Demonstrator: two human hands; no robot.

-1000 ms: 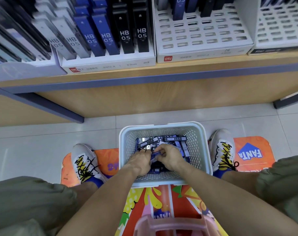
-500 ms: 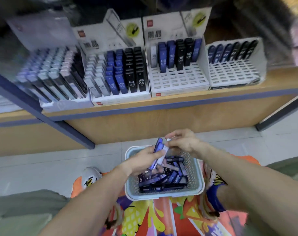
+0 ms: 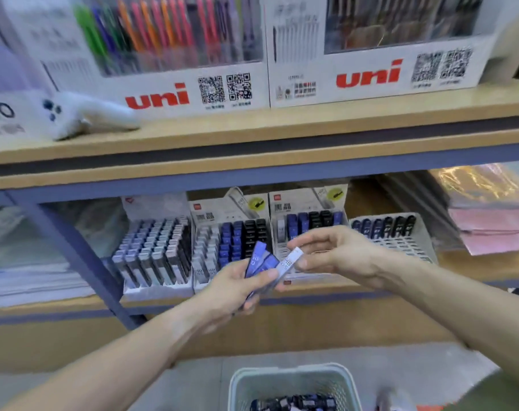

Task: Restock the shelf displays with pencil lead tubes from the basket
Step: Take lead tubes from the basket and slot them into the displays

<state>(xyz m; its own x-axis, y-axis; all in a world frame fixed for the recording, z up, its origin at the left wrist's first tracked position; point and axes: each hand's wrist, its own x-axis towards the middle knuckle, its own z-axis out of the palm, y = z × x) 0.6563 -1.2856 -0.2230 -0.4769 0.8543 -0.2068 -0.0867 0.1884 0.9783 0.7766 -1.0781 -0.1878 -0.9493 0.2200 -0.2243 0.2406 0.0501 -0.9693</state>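
My left hand [image 3: 237, 287] grips a fanned bunch of blue lead tubes [image 3: 259, 261] in front of the lower shelf. My right hand [image 3: 338, 256] pinches a white lead tube [image 3: 290, 259] at the right edge of that bunch. Behind the hands stand white display trays: a full one [image 3: 154, 256] at left, a second tray [image 3: 210, 256] with grey, blue and black tubes, a third tray [image 3: 305, 229] mostly hidden by my hands, and a nearly bare slotted tray [image 3: 400, 241] at right. The grey basket [image 3: 293, 378] with more tubes sits on the floor below.
An upper wooden shelf [image 3: 282, 129] carries two uni pen boxes [image 3: 193, 93] and a white object [image 3: 89, 115]. A blue-grey post [image 3: 83, 262] slants down at left. Pink packets [image 3: 495, 229] lie stacked at the right of the lower shelf.
Both hands rose out of the basket to shelf height carrying tubes. The view tilted up from the floor to the shelves. My right hand now pinches a white tube.
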